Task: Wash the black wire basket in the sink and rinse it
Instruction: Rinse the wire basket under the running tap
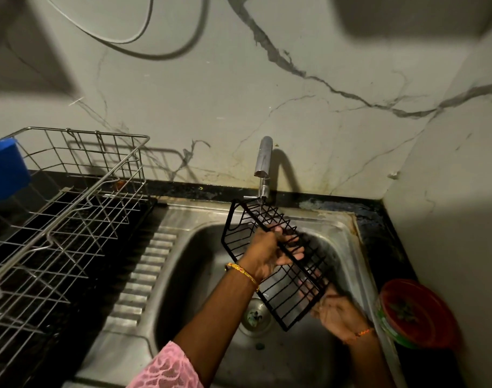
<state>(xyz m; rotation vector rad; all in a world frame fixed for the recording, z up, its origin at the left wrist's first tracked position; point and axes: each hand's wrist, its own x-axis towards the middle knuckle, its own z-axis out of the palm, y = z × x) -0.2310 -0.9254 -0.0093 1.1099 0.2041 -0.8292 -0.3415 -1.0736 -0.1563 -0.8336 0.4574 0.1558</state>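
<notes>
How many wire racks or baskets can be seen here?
2: the black basket held over the sink by both hands, and the steel rack on the counter at left.

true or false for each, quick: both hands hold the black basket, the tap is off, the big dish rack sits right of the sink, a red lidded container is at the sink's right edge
1. Both hands hold the black wire basket. True: the left hand grips its middle, the right hand its lower end.
2. The tap is off. False: a thin stream runs onto the basket.
3. The big dish rack sits right of the sink. False: it stands on the left.
4. A red lidded container is at the sink's right edge. True.
</notes>
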